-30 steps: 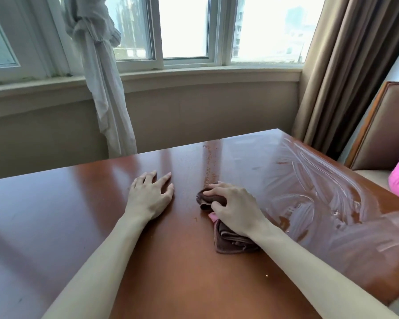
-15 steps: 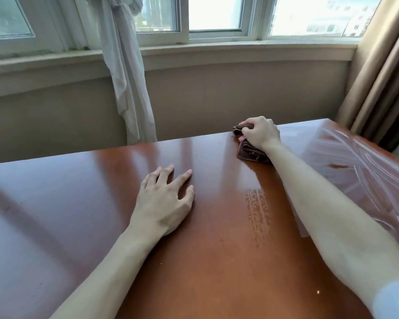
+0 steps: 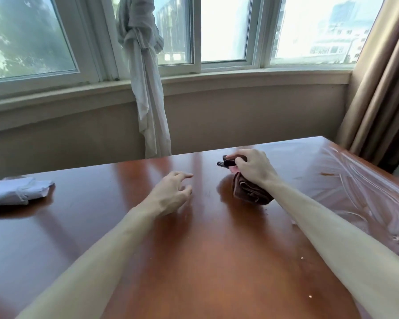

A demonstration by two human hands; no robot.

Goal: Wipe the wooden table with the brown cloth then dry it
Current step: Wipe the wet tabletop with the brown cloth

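Observation:
The wooden table [image 3: 205, 261] is glossy reddish brown and fills the lower view. My right hand [image 3: 253, 168] grips the bunched brown cloth [image 3: 249, 192] and presses it on the table near the far edge, right of the middle. My left hand [image 3: 171, 194] hovers or rests lightly on the table to the left of the cloth, with its fingers curled and apart and nothing in it. Whitish wet wipe streaks [image 3: 359, 187] cover the table's right part.
A folded white cloth [image 3: 14, 192] lies on the table at the far left. Behind the table hang a knotted white curtain [image 3: 145, 88] by the window sill and brown drapes [image 3: 382, 88] at the right.
My right hand has pulled the brown cloth back from the far edge toward me. My left hand has lifted from flat to curled fingers. The view has shifted, showing the white cloth.

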